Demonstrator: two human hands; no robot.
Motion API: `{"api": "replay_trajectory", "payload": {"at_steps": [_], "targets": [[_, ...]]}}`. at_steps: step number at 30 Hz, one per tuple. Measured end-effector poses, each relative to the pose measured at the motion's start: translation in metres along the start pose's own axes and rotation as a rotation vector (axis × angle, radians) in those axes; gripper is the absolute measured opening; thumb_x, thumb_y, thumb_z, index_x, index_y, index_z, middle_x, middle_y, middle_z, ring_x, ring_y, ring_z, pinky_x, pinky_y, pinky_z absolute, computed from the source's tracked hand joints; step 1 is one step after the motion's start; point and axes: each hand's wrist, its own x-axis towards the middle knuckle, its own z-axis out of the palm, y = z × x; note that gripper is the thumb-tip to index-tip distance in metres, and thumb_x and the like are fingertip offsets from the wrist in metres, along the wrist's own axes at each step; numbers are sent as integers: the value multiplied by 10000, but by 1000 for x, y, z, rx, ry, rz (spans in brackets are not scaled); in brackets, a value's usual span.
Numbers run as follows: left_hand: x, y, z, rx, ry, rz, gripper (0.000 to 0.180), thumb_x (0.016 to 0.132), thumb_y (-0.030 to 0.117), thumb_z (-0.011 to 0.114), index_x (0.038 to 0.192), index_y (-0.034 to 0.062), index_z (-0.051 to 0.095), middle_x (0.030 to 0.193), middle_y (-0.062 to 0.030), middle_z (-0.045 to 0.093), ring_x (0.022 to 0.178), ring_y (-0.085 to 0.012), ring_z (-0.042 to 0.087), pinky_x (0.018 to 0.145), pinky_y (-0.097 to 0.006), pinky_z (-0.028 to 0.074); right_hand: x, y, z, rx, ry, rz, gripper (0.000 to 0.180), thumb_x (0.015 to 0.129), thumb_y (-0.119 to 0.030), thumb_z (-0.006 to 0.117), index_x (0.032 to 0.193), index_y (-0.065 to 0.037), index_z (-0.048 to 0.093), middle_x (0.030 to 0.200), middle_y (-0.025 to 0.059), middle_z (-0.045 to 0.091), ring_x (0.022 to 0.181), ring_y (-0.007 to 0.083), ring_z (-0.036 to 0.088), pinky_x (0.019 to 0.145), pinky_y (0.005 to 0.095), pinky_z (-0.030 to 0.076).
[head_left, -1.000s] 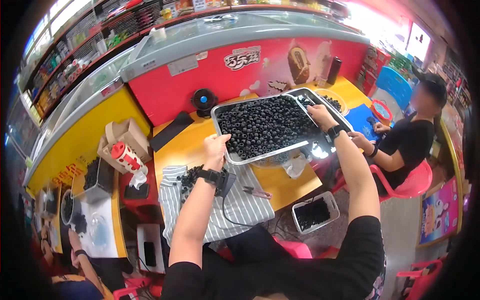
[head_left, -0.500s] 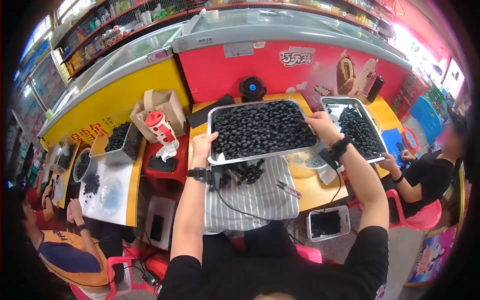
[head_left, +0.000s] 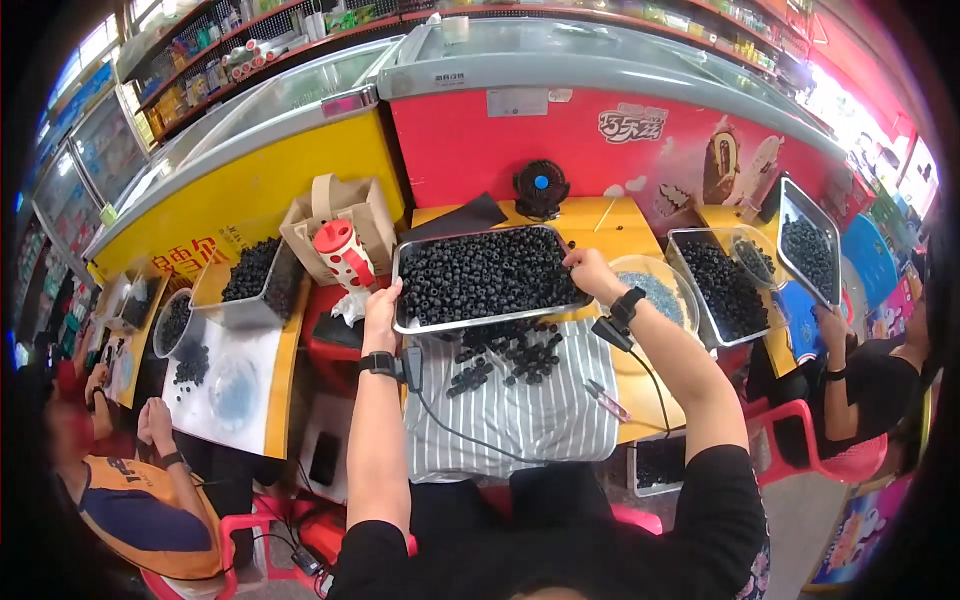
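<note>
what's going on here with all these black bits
The person's left hand grips a metal tray of small black pieces by its left edge, and the right hand is at its right edge. Loose pieces lie on the striped cloth in front. To the right, a co-worker holds up a second tray.

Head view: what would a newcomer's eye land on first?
The metal tray full of small black pieces, mid-view, with the left hand and right hand at its two ends. Next, the bright red freezer front behind it, with a black fan before it. Then the red-and-white dotted cup, left of the tray.
</note>
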Motion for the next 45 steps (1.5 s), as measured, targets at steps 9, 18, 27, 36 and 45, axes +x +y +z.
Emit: {"api": "replay_trajectory", "payload": {"at_steps": [9, 18, 27, 36, 45], "targets": [[-9, 13, 35, -226, 100, -40, 411, 943, 353, 579, 1020, -50, 612, 970, -120, 669, 843, -197, 644, 742, -346, 521, -5, -5, -7, -253, -82, -75, 369, 746, 7, 535, 1100, 25, 638, 1050, 224, 655, 1041, 361, 606, 923, 378, 454], [22, 2, 44, -121, 92, 76, 670, 932, 400, 580, 1320, -119, 413, 1332, -198, 493, 1185, -244, 503, 999, -364, 410, 20, -6, -30, 194, -49, 161, 302, 830, -42, 605, 1128, 8, 629, 989, 135, 648, 921, 215, 602, 769, 340, 488], [33, -30, 23, 238, 51, 64, 416, 934, 161, 595, 1243, -109, 528, 1159, -118, 631, 1034, -156, 579, 915, -272, 424, 16, 20, -4, -590, -115, -133, 256, 726, -94, 620, 948, 18, 681, 918, 222, 664, 885, 337, 648, 794, 405, 500], [-9, 15, 38, 323, -32, 19, 476, 889, 124, 633, 1291, -83, 483, 1217, -154, 579, 1100, -201, 552, 960, -322, 414, 40, -7, -46, -627, -193, -101, 248, 722, -62, 557, 929, 1, 679, 902, 271, 651, 877, 401, 637, 773, 460, 509], [-119, 79, 66, 213, -190, 121, 402, 871, -22, 570, 1266, -73, 516, 1248, -120, 576, 1132, -172, 534, 980, -299, 395, 123, 93, -80, -902, 101, -103, 255, 781, -73, 554, 1017, -12, 629, 1013, 230, 643, 1011, 346, 611, 893, 460, 473]]}}
